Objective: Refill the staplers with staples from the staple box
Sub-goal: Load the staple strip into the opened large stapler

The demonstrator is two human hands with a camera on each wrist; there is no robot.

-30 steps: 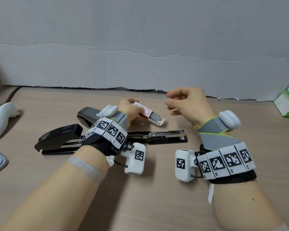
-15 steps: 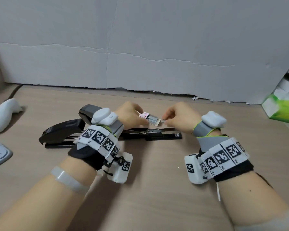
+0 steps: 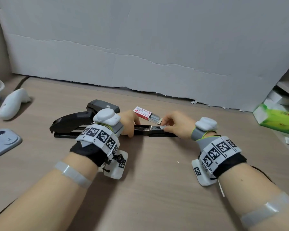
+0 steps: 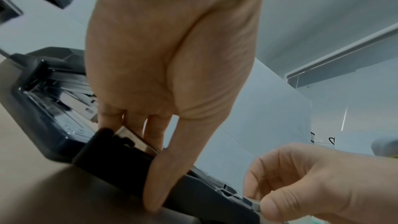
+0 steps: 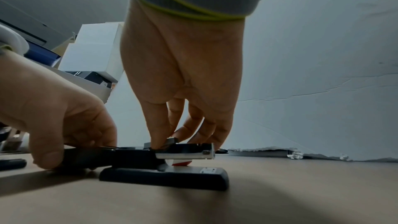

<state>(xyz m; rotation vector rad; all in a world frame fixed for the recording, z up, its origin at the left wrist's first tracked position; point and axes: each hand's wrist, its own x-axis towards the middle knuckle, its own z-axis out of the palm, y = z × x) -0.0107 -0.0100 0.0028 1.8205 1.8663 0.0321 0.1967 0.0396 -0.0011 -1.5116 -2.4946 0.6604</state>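
Note:
A black stapler [image 3: 68,120] lies swung open on the wooden table, its metal magazine [image 3: 143,128] facing up. My left hand [image 3: 132,129] grips the stapler's middle, thumb on the near side and fingers on the far side; the left wrist view shows the left hand [image 4: 142,168] the same way. My right hand [image 3: 163,126] pinches a short strip of staples [image 3: 162,127] at the magazine's front end. In the right wrist view the strip [image 5: 171,140] sits on the magazine [image 5: 185,154]. The red-and-white staple box [image 3: 143,113] lies just behind, its tray slid out.
A second black stapler [image 3: 103,105] lies behind my left wrist. A white controller [image 3: 12,104] and a grey device [image 3: 2,144] sit at the left. A green tissue box [image 3: 277,117] stands at the right. A white foam board [image 3: 140,47] walls the back.
My left hand let go of the staple box, which now lies behind the stapler, and took hold of the stapler. My right hand brought the staple strip down to the magazine.

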